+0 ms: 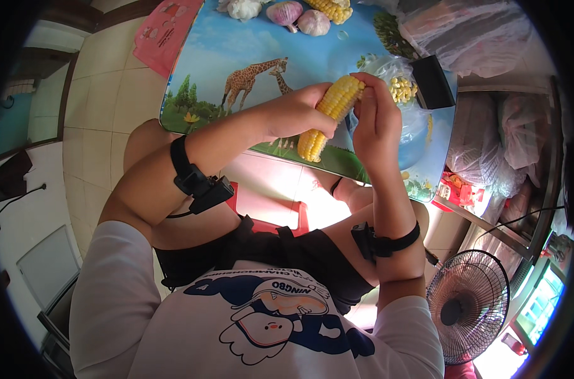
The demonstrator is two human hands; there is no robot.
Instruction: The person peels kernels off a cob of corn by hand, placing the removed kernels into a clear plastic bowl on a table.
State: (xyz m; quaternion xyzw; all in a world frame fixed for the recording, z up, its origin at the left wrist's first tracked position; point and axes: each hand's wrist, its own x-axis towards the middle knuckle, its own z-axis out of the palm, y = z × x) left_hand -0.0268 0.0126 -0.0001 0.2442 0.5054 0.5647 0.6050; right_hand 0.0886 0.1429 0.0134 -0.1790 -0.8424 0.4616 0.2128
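Note:
My left hand (303, 114) is wrapped round the middle of a yellow corn cob (339, 100), which tilts with its upper end to the right. At that upper end my right hand (378, 117) has its fingertips pressed against the kernels. Both hands are over the near edge of a low table (205, 38) with a giraffe picture. Just right of my right hand lies a clear plastic bag (415, 120) with loose corn kernels (402, 90) in it. Whether a kernel is between my right fingertips is hidden.
Along the table's far side are garlic bulbs (241, 7), a purple-skinned bulb (284, 12) and another corn cob (332, 9). A black box-shaped object (433, 82) stands at the right edge. Plastic bags (467, 31) fill the shelf beyond. A fan (467, 303) stands at lower right.

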